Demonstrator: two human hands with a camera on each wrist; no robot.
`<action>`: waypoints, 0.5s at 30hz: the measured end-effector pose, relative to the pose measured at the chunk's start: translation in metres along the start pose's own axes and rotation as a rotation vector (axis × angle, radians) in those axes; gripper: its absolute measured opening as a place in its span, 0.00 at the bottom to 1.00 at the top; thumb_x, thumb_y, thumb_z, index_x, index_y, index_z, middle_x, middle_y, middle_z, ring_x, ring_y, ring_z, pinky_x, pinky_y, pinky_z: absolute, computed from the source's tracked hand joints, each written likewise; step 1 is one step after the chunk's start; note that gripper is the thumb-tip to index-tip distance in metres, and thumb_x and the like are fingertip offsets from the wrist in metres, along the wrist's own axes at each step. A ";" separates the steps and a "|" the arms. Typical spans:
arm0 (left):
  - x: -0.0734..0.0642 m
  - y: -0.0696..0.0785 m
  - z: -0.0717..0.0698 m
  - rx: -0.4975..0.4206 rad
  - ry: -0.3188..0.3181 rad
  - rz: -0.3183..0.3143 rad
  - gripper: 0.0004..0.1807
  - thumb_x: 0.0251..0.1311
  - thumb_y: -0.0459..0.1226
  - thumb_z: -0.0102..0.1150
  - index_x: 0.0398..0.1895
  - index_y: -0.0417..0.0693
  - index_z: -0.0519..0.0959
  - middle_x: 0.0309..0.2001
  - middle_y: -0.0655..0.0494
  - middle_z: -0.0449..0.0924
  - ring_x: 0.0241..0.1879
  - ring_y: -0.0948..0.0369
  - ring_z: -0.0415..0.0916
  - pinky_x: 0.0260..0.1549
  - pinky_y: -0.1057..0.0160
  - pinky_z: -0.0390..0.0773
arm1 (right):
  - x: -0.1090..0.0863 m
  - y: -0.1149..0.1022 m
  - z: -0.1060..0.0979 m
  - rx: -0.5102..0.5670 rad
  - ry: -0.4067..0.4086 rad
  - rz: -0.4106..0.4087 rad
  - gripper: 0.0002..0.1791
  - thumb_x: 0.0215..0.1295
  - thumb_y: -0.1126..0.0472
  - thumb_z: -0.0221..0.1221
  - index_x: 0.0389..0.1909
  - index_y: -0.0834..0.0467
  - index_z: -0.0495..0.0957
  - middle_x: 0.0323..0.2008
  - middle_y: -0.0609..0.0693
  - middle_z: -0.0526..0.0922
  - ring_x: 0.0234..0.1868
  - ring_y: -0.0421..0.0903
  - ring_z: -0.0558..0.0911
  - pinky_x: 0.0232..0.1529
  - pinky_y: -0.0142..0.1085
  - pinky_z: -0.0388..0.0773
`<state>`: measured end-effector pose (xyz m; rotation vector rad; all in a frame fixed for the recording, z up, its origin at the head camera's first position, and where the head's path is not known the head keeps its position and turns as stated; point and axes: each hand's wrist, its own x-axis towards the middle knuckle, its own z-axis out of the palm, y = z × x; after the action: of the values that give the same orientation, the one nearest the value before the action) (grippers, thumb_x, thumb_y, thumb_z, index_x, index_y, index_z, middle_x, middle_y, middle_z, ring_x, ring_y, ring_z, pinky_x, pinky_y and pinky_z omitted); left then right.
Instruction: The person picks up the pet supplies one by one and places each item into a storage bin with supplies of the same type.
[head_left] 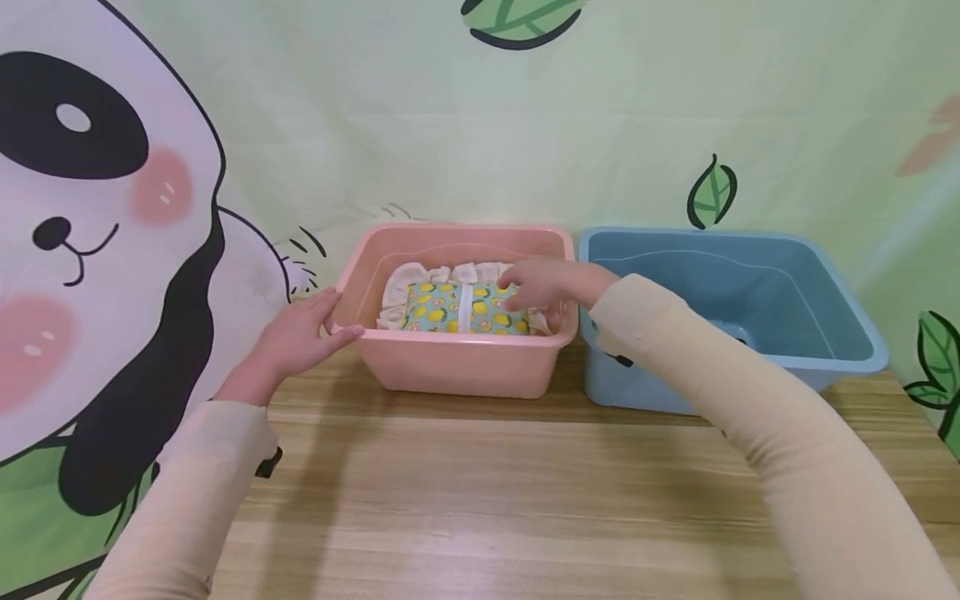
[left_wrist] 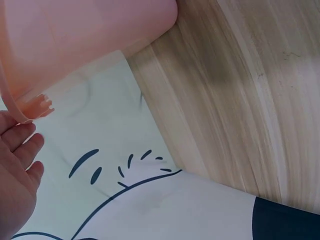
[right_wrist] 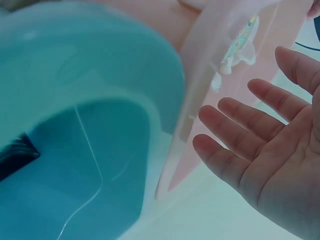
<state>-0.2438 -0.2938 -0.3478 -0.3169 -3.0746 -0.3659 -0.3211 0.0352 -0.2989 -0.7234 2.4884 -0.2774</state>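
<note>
A folded, cushion-like cloth item with a lemon print, cream ruffled edging and a white band across it lies in the pink basin. My left hand rests at the basin's left front corner, thumb along the front rim. In the left wrist view, fingertips touch the rim's corner. Over the right end of the lemon-print item is my right hand, reaching across the basin's right rim. The right wrist view shows its palm with fingers extended and spread, holding nothing.
A blue basin stands close to the right of the pink one, below my right forearm; a small dark object shows inside it. Both sit on a wood-grain table against a pale green panda-and-leaf backdrop.
</note>
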 end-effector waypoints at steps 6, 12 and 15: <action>0.005 0.001 -0.003 -0.028 0.031 -0.025 0.39 0.56 0.60 0.42 0.61 0.40 0.61 0.48 0.42 0.73 0.48 0.47 0.69 0.48 0.45 0.67 | -0.010 0.001 -0.004 -0.065 0.018 -0.042 0.26 0.61 0.53 0.52 0.61 0.54 0.64 0.60 0.53 0.66 0.48 0.47 0.73 0.51 0.39 0.70; 0.015 0.007 0.000 -0.010 0.048 -0.043 0.38 0.60 0.59 0.35 0.64 0.39 0.56 0.61 0.39 0.61 0.59 0.43 0.60 0.56 0.42 0.59 | -0.020 0.005 -0.006 -0.049 0.073 -0.084 0.24 0.61 0.53 0.51 0.59 0.56 0.66 0.59 0.55 0.67 0.53 0.47 0.70 0.55 0.42 0.69; 0.020 0.012 0.003 -0.004 0.010 -0.061 0.42 0.59 0.63 0.30 0.66 0.40 0.51 0.66 0.39 0.53 0.63 0.41 0.52 0.59 0.41 0.53 | -0.024 0.008 -0.008 -0.023 0.094 -0.090 0.23 0.62 0.55 0.51 0.58 0.57 0.66 0.58 0.55 0.69 0.53 0.48 0.70 0.55 0.43 0.70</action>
<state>-0.2605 -0.2779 -0.3467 -0.2215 -3.0799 -0.3748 -0.3116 0.0554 -0.2846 -0.8511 2.5547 -0.3225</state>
